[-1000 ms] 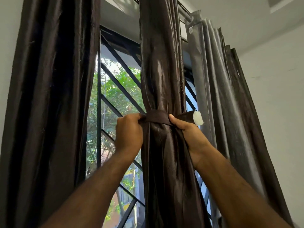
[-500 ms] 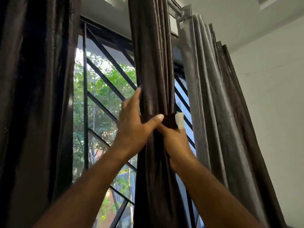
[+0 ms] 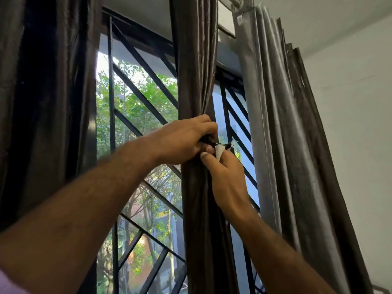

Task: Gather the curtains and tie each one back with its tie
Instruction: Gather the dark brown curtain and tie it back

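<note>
The middle curtain (image 3: 197,60), dark brown and shiny, hangs in front of the window, gathered into a narrow bundle; both hands meet on it about halfway down the view. The left hand (image 3: 186,143) reaches in from the left, its grip closed, fingers curled over the front of the bundle and onto the dark strip of the tie (image 3: 219,151); the right hand (image 3: 228,177) comes up from below on the right side of the bundle, thumb and fingers pinching the tie's white end. The two thumbs almost touch just left of that white patch; how far the tie runs round the back of the bundle is hidden. A second dark curtain (image 3: 42,102) hangs loose at the far left; a grey-lined one (image 3: 286,134) hangs in folds to the right, against the white wall (image 3: 350,124). Behind the curtains stands a black window grille (image 3: 111,81), with green trees (image 3: 154,92) outside.
</note>
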A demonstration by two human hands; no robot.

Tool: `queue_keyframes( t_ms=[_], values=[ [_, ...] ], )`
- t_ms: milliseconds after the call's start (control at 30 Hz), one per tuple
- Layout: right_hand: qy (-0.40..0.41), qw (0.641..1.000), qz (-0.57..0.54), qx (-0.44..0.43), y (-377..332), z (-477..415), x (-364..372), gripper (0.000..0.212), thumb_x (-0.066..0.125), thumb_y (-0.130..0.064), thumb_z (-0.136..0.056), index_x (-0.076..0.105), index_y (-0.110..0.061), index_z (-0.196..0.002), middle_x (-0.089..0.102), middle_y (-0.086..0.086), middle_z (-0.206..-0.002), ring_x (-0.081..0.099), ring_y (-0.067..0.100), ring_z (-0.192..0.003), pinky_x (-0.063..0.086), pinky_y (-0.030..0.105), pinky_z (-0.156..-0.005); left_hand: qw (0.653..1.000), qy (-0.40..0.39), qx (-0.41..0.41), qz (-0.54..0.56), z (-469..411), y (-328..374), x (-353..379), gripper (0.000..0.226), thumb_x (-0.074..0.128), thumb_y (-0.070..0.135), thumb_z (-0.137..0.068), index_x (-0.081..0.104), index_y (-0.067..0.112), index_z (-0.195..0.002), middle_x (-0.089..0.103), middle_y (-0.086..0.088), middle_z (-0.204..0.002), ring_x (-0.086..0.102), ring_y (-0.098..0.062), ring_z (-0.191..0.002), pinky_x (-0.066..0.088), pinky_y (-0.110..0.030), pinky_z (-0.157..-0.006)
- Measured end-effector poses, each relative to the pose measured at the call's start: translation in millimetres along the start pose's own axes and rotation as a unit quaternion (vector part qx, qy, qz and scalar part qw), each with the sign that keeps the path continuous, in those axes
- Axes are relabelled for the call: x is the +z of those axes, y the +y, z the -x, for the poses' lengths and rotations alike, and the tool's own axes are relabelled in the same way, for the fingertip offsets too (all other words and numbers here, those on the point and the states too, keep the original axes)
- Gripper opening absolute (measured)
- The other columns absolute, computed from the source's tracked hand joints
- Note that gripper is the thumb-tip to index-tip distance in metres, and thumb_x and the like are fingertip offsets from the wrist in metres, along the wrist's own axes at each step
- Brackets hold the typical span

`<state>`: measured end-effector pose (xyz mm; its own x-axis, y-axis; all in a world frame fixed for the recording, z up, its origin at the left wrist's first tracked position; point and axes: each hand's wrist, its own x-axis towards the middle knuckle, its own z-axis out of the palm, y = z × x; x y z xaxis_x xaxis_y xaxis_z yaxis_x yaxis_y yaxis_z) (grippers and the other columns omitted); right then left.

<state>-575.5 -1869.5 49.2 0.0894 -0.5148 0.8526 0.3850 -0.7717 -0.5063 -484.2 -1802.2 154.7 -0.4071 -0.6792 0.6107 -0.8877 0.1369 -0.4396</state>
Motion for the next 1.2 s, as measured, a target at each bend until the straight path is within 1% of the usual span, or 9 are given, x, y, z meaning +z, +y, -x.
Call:
queue_keyframes(
  t_ms=[100,200,333,467,533,700,933,1100,1200],
  values=[
    [0.064,0.997,-0.041,-0.002,8.6,0.3,-6.5,0.022,0.048,-0.029,-0.084,0.063,-0.018,-0.073,0.054,0.008,-0.072,0.049,0.012,-0.063,0.041,0.038,-0.056,0.995,0.066,-0.015,0.072,-0.6,-2.0,5.3,0.010,0.065,0.023,-0.091,0.055,0.021,-0.092,0.054,0.009,-0.091,0.055,-0.013,-0.084,0.047,-0.037,-0.073],
    [0.087,0.991,-0.106,0.006,13.5,-6.0,-17.1,0.032,0.048,-0.023,-0.094,0.075,-0.024,-0.109,0.075,0.000,-0.094,0.069,0.017,-0.088,0.053,0.036,-0.071,0.991,0.081,-0.018,0.106,-1.6,-6.2,6.7,0.010,0.065,0.018,-0.092,0.055,0.020,-0.088,0.049,0.013,-0.083,0.049,-0.003,-0.079,0.037,-0.027,-0.070],
    [0.055,0.987,-0.149,-0.009,12.0,-12.6,-20.3,0.033,0.049,-0.014,-0.103,0.064,-0.028,-0.129,0.072,0.001,-0.112,0.072,0.019,-0.102,0.058,0.033,-0.081,0.992,0.056,-0.015,0.115,-5.4,-7.5,14.4,0.011,0.061,0.029,-0.095,0.064,0.023,-0.104,0.046,0.014,-0.090,0.054,-0.010,-0.089,0.047,-0.034,-0.082],
    [0.048,0.980,-0.190,-0.017,16.4,-13.0,-22.7,0.062,0.052,-0.007,-0.101,0.029,-0.041,-0.149,0.073,0.003,-0.090,0.073,0.022,-0.091,0.059,0.034,-0.079,0.991,0.035,-0.001,0.133,-4.8,-7.5,17.0,0.003,0.055,0.036,-0.095,0.055,0.033,-0.096,0.050,0.018,-0.118,0.058,-0.014,-0.105,0.049,-0.048,-0.090],
    [0.042,0.978,-0.203,-0.023,16.1,-13.1,-25.0,0.071,0.055,-0.005,-0.100,0.020,-0.036,-0.153,0.074,0.002,-0.086,0.073,0.020,-0.087,0.060,0.031,-0.076,0.990,0.038,-0.008,0.136,-3.3,-7.2,17.1,0.004,0.053,0.037,-0.095,0.053,0.033,-0.095,0.061,0.014,-0.108,0.062,-0.015,-0.098,0.051,-0.048,-0.085],
    [0.126,0.980,-0.141,-0.056,13.2,-18.2,-34.3,0.029,0.076,-0.009,-0.085,0.063,-0.018,-0.108,0.075,0.006,-0.096,0.074,0.018,-0.089,0.059,0.030,-0.069,0.986,0.084,-0.014,0.146,1.1,-6.0,22.6,0.013,0.054,0.034,-0.098,0.048,0.029,-0.087,0.056,0.006,-0.075,0.058,-0.020,-0.075,0.050,-0.049,-0.070],
    [0.017,0.933,-0.359,-0.004,15.5,-29.7,-48.8,0.019,0.072,-0.008,-0.074,0.069,-0.009,-0.093,0.074,0.009,-0.098,0.071,0.017,-0.083,0.057,0.023,-0.070,0.984,0.097,-0.023,0.149,1.7,-5.2,25.8,0.012,0.053,0.033,-0.099,0.050,0.026,-0.089,0.056,0.004,-0.075,0.056,-0.018,-0.073,0.048,-0.045,-0.069],
    [0.013,0.978,-0.200,-0.063,20.6,-40.7,-64.8,0.020,0.079,-0.015,-0.068,0.069,-0.014,-0.085,0.069,-0.004,-0.079,0.064,0.010,-0.067,0.051,0.021,-0.060,0.981,0.087,-0.030,0.173,2.6,-4.7,23.7,0.014,0.047,0.041,-0.096,0.052,0.028,-0.094,0.061,0.001,-0.082,0.060,-0.023,-0.080,0.049,-0.053,-0.075],
    [-0.042,0.988,-0.091,-0.120,16.8,-45.0,-74.4,0.018,0.080,-0.009,-0.074,0.073,-0.007,-0.091,0.075,0.009,-0.088,0.065,0.021,-0.069,0.051,0.021,-0.058,0.979,0.078,-0.042,0.182,1.7,-5.4,23.2,0.019,0.044,0.042,-0.094,0.053,0.026,-0.095,0.061,0.000,-0.085,0.060,-0.024,-0.083,0.049,-0.055,-0.078]
  ],
)
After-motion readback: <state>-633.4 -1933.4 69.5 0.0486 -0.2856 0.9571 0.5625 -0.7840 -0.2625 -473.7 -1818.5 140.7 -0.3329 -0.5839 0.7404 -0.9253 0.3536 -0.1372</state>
